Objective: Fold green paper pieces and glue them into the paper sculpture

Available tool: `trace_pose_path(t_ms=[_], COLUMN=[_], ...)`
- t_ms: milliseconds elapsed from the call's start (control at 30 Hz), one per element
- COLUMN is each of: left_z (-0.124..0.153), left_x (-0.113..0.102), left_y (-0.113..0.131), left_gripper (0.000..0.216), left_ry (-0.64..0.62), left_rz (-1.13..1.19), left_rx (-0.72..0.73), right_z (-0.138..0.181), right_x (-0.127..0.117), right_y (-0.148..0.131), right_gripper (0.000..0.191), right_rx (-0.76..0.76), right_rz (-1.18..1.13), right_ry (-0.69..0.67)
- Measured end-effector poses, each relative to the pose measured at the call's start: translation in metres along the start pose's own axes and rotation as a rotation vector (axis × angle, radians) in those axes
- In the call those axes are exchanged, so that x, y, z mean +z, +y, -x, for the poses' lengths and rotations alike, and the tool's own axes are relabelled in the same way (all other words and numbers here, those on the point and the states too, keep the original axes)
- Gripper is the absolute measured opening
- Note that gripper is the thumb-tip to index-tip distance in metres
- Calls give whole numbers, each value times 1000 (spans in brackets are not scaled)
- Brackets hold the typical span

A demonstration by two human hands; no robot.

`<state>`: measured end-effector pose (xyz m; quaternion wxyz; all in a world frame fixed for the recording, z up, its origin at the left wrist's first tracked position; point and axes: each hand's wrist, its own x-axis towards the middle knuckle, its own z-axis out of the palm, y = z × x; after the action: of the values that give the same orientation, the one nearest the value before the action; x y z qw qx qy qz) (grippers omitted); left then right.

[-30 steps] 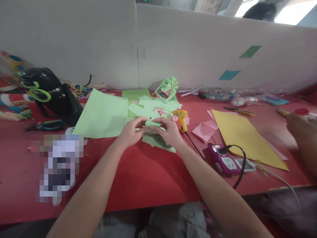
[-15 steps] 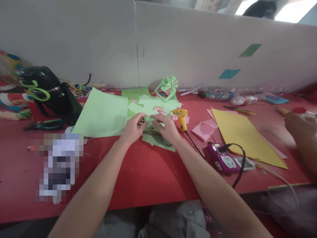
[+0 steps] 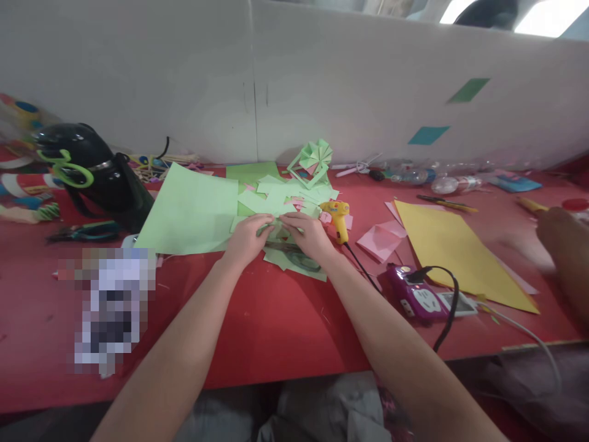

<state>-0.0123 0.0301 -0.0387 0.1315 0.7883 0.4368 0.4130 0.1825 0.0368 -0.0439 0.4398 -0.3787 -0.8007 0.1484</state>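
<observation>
My left hand and my right hand meet over a heap of light green paper pieces. Both have their fingers closed in a pinch on a small piece of light green paper, mostly hidden by the fingers. Beneath my right hand lies a pair of scissors with dark handles, on more green scraps. A yellow glue gun rests just right of my right hand. Behind the heap stands a folded green paper fan shape with paper strips around it.
A large light green sheet lies at left, beside a black bottle. To the right are pink paper, yellow sheets and a purple power socket with cables. Another person's hand reaches in at far right.
My fingertips have shifted slightly on the green paper, and less of it shows between them. The other person's hand at the right has moved a little.
</observation>
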Motion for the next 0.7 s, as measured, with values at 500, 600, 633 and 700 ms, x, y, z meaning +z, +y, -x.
trace_pose_path(t_ms=[500,600,633,700], left_z=[2,2,2,2], left_x=[-5,-5,-5,-7], left_y=[-1,0,2,5], left_gripper=[28,24,21,16], left_ry=[-84,-85,-83,-76], left_rz=[-53,-91,-101,-101], left_rx=[0,5,6,5], right_z=[3,3,3,3], right_x=[0,1,1,0], right_y=[-3,-2,-3,-4], right_gripper=[27,25,25,25], right_rx=[-20,-32,-35,-33], right_rz=[92,68,54,22], right_ry=[11,9,10,22])
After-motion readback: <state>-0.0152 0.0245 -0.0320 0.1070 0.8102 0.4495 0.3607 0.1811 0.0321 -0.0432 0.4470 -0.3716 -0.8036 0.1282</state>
